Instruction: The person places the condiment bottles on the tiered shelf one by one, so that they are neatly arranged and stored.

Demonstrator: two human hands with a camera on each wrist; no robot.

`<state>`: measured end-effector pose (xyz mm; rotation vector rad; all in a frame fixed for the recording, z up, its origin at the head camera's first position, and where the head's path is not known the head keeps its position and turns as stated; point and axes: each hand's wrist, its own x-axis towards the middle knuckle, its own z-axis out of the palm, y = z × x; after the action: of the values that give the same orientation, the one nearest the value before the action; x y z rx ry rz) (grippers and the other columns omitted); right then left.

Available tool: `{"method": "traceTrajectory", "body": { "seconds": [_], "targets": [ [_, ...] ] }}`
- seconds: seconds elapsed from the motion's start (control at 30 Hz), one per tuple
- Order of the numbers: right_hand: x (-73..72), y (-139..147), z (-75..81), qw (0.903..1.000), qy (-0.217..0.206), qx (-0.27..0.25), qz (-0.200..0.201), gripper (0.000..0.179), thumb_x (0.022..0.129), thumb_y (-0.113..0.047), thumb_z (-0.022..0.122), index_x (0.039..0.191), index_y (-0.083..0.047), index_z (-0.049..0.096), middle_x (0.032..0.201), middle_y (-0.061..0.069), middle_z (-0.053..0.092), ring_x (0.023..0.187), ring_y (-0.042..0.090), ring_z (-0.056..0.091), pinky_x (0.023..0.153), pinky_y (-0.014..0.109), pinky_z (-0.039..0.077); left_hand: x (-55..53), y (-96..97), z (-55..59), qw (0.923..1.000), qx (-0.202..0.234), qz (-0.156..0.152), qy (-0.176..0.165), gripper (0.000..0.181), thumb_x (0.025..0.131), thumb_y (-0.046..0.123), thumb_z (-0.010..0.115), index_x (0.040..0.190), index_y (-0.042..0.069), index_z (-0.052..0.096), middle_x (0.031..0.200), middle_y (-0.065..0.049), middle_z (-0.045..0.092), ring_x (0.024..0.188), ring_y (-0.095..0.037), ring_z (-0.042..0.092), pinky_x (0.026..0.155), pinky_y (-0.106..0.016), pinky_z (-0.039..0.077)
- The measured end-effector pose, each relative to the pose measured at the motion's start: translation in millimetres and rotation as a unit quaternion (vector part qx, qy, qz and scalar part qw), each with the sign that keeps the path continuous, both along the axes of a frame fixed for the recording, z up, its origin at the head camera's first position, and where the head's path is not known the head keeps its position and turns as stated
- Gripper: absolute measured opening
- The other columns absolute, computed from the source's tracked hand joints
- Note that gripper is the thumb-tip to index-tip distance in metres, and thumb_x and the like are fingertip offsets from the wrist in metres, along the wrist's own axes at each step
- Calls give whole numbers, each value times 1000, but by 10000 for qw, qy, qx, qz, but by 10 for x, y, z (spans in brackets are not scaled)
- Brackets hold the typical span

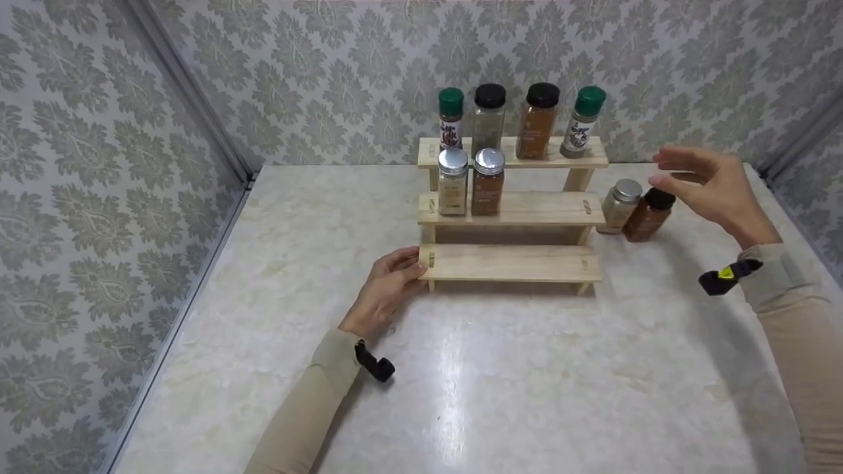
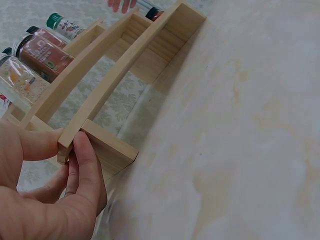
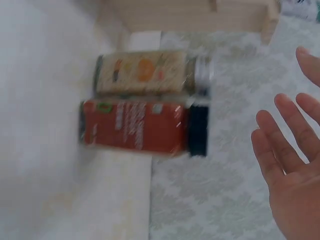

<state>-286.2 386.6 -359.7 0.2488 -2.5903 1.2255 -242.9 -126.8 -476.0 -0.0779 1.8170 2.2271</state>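
My left hand [image 1: 385, 289] pinches the left end of the lowest step of a three-step wooden spice rack [image 1: 514, 263], thumb on top and fingers below. In the left wrist view, the thumb and forefinger [image 2: 87, 160] close round the board's end. My right hand [image 1: 714, 187] is raised at the right, holding nothing, its fingers spread apart in the right wrist view. Just below it, a black-capped jar of red-brown spice [image 1: 647, 217] stands on the table. Beside that jar, close to the rack, is a silver-capped jar of pale spice [image 1: 619, 207].
On the top step stand two green-capped bottles [image 1: 583, 125] and two black-capped jars [image 1: 539, 125]. The middle step holds two silver-capped jars [image 1: 487, 184] at its left. A patterned wall [image 1: 329, 79] rises behind the marbled table [image 1: 527, 382].
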Motion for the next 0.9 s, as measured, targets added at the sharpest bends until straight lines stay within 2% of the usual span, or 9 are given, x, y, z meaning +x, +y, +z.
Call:
{"method": "traceTrajectory", "body": {
  "seconds": [0.13, 0.3, 0.5, 0.6, 0.73, 0.8, 0.9],
  "targets": [
    [-41, 132, -93, 9990, -366, 247, 61, 60, 100, -38, 77, 155, -20, 59, 148, 3, 65, 119, -3, 60, 91, 7, 48, 17, -14, -2, 10000, -37, -53, 47, 44, 105, 5, 67, 148, 0, 57, 139, -18, 64, 119, -25, 67, 97, -32, 59],
    [-94, 236, -182, 9960, -767, 405, 204, 63, 101, -40, 75, 158, -23, 54, 155, 8, 59, 130, 6, 60, 87, 5, 48, 21, -12, 10, 10000, 34, -35, 51, 44, 105, 4, 66, 148, 0, 57, 140, -19, 63, 120, -26, 67, 97, -32, 59],
    [-142, 334, -328, 9899, -1279, 604, 100, 69, 99, -48, 74, 160, -24, 51, 160, 11, 54, 136, 18, 58, 85, 6, 46, 14, -3, 13, 10000, 38, -32, 19, 44, 105, 3, 65, 148, 0, 57, 138, -19, 64, 119, -25, 67, 97, -31, 60],
    [-161, 380, -411, 9884, -1376, 627, 120, 70, 100, -49, 74, 161, -24, 50, 162, 12, 51, 137, 22, 56, 86, 7, 45, 12, 1, 17, 10000, 16, -15, 8, 43, 105, 3, 66, 147, -1, 57, 137, -18, 64, 117, -24, 67, 97, -31, 60],
    [-168, 436, -507, 9882, -1428, 521, 160, 70, 101, -47, 73, 162, -24, 48, 159, 8, 52, 126, 4, 55, 85, 6, 45, 10, 2, 17, 10000, -1, 23, 6, 42, 104, 1, 66, 146, -1, 59, 137, -19, 65, 116, -24, 67, 95, -30, 60],
    [-164, 457, -546, 9885, -1448, 398, 163, 69, 101, -45, 73, 161, -22, 49, 151, 0, 57, 119, -6, 54, 86, 6, 47, 7, 0, 13, 10000, -5, 29, 1, 42, 104, 1, 65, 146, 0, 59, 138, -19, 65, 116, -24, 67, 95, -30, 59],
    [-154, 477, -587, 9894, -1422, 234, 174, 65, 102, -41, 74, 158, -16, 52, 137, -16, 61, 112, -12, 55, 86, 8, 50, 4, -1, 7, 10000, -33, 23, -19, 42, 104, 1, 65, 145, 0, 59, 140, -19, 64, 117, -24, 67, 94, -29, 59]
  ]
}}
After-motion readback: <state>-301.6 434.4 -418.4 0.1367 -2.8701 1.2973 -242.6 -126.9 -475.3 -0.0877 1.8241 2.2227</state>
